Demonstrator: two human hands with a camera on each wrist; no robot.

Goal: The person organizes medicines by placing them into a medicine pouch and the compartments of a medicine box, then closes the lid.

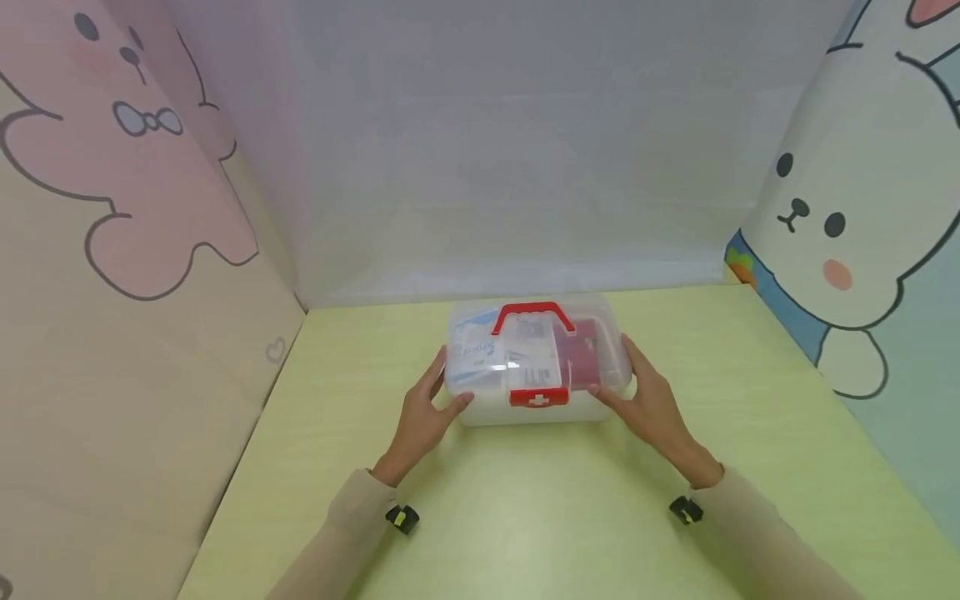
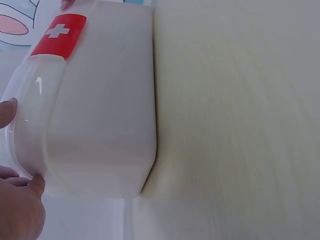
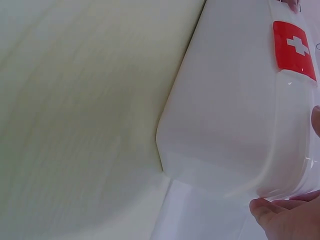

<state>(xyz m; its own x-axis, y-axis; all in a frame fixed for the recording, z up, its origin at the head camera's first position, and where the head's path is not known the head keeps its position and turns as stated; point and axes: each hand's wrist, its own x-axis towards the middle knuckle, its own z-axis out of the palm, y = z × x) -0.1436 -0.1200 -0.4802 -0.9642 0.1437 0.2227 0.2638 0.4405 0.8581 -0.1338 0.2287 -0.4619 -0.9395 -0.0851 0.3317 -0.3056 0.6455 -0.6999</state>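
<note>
A first-aid box (image 1: 480, 408) with a clear lid, a red handle (image 1: 534, 308) and a red latch (image 1: 538, 397) marked with a white cross sits on the table. Through the lid show blue-and-white packets (image 1: 476, 350) and a dark red item (image 1: 579, 354). My left hand (image 1: 422, 421) grips the box's left end, thumb on the front of the lid rim, fingers round the side. At the opposite end my right hand (image 1: 654, 408) holds it likewise. Both wrist views show fingertips against the lid rim; the latch looks fastened.
The pale yellow-green table (image 1: 510, 508) runs back to a whitish curtain (image 1: 525, 167) close behind the box. Cartoon-printed panels stand at both sides, a pink figure (image 1: 150, 208) on the left and a white rabbit (image 1: 855, 183) on the right.
</note>
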